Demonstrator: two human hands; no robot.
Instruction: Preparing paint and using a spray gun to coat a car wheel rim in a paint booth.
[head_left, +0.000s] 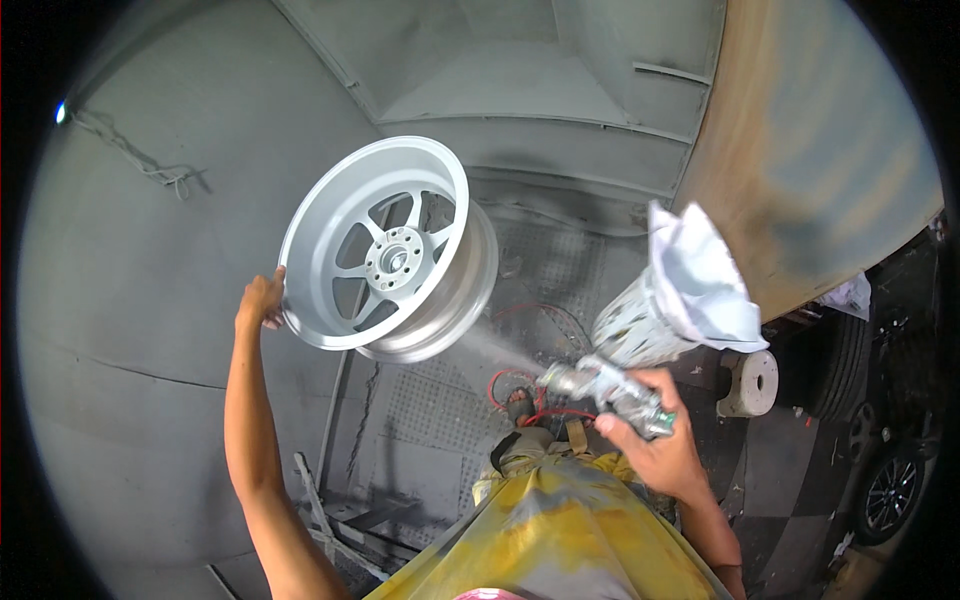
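Observation:
A silvery-white wheel rim (330, 225) with several spokes is tilted in front of me, its hub facing up and toward me. My left hand (263, 299) grips the rim's left edge, fingers closed over the lip. In my right hand (660, 440) is a paint-spattered spray gun (610, 390), with a cup lined in white paper or cloth (700, 275) just above it in the picture. A pale mist streams from the gun's nozzle toward the lower right side of the rim. What supports the rim from below is mostly hidden.
Grey walls and a curved panel (820, 150) enclose the space. A red hose (500, 375) curls on the floor by my foot. At right stand a white stool (750, 383), a tyre (838, 370) and a dark wheel (888, 490). Metal bars (340, 530) lie at lower left.

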